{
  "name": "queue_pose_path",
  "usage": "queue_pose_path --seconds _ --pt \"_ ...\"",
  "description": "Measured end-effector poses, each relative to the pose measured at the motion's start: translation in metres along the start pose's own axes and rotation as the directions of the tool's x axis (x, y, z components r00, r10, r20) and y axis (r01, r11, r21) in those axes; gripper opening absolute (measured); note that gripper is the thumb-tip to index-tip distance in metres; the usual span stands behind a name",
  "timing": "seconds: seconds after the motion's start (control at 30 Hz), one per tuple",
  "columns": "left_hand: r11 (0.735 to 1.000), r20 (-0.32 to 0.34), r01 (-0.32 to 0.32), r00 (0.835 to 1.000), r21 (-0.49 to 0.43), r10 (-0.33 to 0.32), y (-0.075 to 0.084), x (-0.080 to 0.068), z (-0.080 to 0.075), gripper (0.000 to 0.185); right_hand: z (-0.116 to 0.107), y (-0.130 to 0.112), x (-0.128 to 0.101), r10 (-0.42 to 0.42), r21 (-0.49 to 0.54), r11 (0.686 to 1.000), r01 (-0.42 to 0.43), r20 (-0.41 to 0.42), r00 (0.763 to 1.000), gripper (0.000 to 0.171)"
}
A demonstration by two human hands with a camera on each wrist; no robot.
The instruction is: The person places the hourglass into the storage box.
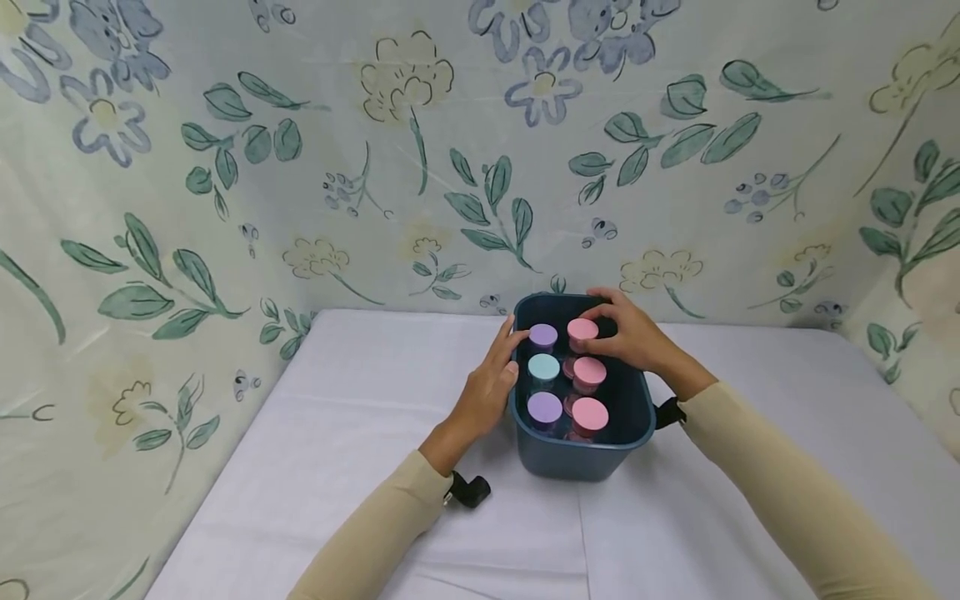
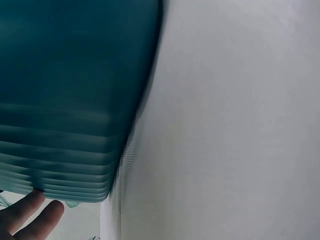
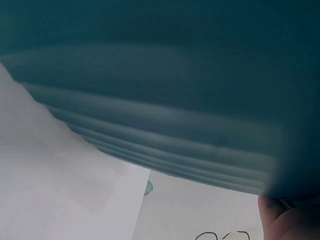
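A deep blue bin holds several small jars standing in two rows. The left row has a purple lid at the back, a light blue lid in the middle and a purple lid in front. Pink lids top the right row. My right hand reaches over the bin's right rim and pinches the rearmost pink-lidded jar between thumb and fingers. Against the left wall rests my left hand, fingers extended, one fingertip beside the rear purple lid. Ribbing lines the bin's outer side.
A white cloth covers the table under the bin. Directly behind the bin hangs a floral curtain, which also runs along the left and right sides. Black wrist cameras are strapped to both arms.
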State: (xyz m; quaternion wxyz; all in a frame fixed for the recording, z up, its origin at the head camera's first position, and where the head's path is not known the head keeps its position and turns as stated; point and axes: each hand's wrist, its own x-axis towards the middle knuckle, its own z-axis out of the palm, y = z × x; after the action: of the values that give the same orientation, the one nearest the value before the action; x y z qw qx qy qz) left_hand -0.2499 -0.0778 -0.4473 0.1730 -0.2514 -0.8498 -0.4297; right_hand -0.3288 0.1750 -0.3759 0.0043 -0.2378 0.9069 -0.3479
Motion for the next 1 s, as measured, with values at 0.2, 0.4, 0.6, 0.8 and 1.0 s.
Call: queue_pose_path --seconds 0.2,0.4,0.6,0.8,1.0 --pt "1.0 -0.001 -0.005 1.0 0.003 0.005 -0.0017 -0.0024 0.0008 0.051 0.0025 -0.002 -0.0002 0.009 -0.011 1.0 -0.009 0.007 1.0 0.052" --pt "1.0 -0.003 -0.014 1.0 -0.004 0.014 -0.0027 -0.0008 0.0014 0.052 0.0006 -0.0029 0.0013 0.0 -0.033 0.999 0.0 0.014 1.0 0.048" --pt "1.0 0.004 -0.007 1.0 -0.008 0.007 -0.0032 -0.0012 0.0022 0.051 0.0009 -0.0018 0.0005 0.014 -0.035 0.999 -0.013 0.032 0.999 0.044" --pt "1.0 0.003 -0.007 1.0 -0.003 0.007 -0.0033 -0.0004 0.0019 0.051 -0.0005 -0.0032 0.0008 0.024 -0.06 0.998 -0.021 0.049 0.999 0.042" --pt "1.0 0.002 -0.003 1.0 -0.004 0.003 -0.0027 0.0008 0.0019 0.053 -0.0031 -0.006 0.0013 0.028 -0.067 0.997 -0.024 0.063 0.998 0.039"
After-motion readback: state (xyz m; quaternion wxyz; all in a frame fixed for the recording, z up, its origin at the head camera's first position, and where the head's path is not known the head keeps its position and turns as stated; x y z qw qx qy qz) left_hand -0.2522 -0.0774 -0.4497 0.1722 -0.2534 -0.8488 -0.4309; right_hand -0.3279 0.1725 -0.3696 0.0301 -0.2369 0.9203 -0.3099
